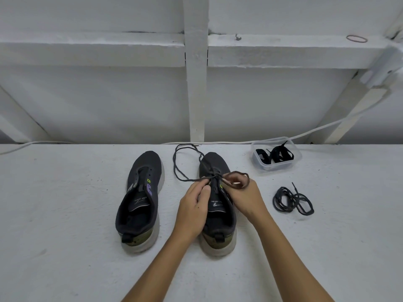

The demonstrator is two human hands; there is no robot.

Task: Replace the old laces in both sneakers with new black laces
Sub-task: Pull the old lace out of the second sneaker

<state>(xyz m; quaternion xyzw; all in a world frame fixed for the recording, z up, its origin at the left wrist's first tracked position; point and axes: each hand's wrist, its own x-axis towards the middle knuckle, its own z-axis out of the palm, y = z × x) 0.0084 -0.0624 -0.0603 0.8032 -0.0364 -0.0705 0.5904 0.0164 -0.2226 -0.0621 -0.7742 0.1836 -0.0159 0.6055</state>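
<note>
Sneakers are sitting side by side on the white bench (pixel 65 214), toes pointing away from the person; left sneaker (pixel 140 199) is showing bare eyelets, no lace in it; right sneaker (pixel 217 203) is carrying an old lace (pixel 185 164) through what look like its lowest eyelets only, near the toe; one long run of that lace is looping out over the bench between the two shoes and back toward the tongue. Left hand (pixel 194 205) is pinching the lace strand at the eyelet row, fingers curled narrow on it; right hand (pixel 244 195) is gripping the other end, which is coiling in a loop above its knuckles. A bundled dark lace (pixel 292 200) is lying on the bench to the right of the right sneaker, apart from it; a clear plastic container (pixel 277 155) farther back is holding flat black laces (pixel 274 154), presumably the new ones. Judgement: step in hand is removal of the old lace from the second shoe, nearly finished; relacing is not begun on either shoe. Next move is calling for drawing the remaining crossings free of the last eyelets without snagging the tips, setting the lace aside, then reaching to the container for a new lace.
</note>
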